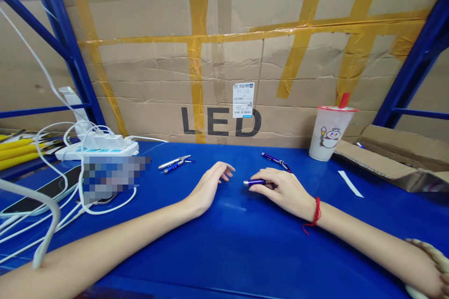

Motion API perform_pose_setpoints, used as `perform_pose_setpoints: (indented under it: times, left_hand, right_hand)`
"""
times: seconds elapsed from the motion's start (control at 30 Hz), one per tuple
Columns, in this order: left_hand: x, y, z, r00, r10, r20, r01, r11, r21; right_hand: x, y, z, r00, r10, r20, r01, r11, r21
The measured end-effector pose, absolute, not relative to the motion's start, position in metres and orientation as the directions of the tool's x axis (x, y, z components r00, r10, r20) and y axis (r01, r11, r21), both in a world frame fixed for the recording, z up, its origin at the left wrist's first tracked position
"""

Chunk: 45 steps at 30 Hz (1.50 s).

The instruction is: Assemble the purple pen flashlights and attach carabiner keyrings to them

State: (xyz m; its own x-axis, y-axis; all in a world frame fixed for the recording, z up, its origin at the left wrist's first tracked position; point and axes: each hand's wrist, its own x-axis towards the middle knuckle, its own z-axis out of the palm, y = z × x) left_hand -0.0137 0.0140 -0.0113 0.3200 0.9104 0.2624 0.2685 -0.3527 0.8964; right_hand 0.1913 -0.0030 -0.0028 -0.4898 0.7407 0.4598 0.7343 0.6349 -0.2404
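Observation:
My right hand (286,189), with a red string bracelet at the wrist, grips a slim purple penlight (256,182) between thumb and fingers. Its silver end points left; the other end is hidden under my fingers. My left hand (209,187) rests on its edge on the blue table, fingers slightly curled and apart, holding nothing. Beyond my right hand lies another purple penlight (272,158), partly behind the knuckles. To the left of my left hand, a blue penlight (174,167) and a silver one (168,163) lie side by side.
A lidded drink cup (328,135) with a red straw stands at back right, near an open cardboard box (386,163) and a white strip (351,184). At left are a power strip (101,147), tangled white cables and a phone (45,191). A large taped carton (157,79) walls the back.

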Motion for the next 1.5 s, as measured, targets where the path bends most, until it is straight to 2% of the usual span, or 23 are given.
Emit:
perform_pose_setpoints:
  times: [1.17, 1.5]
  left_hand:
    - [-0.014, 0.0129, -0.0102, 0.327, 0.912, 0.248, 0.268, -0.341, 0.901]
    - [-0.0146, 0.0173, -0.0137, 0.328, 0.911, 0.25, 0.273, -0.345, 0.898]
  right_hand:
    - [0.1922, -0.002, -0.0043, -0.522, 0.741, 0.424, 0.732, 0.643, -0.224]
    - [0.1904, -0.0044, -0.0012, -0.52, 0.747, 0.414, 0.712, 0.647, -0.274]
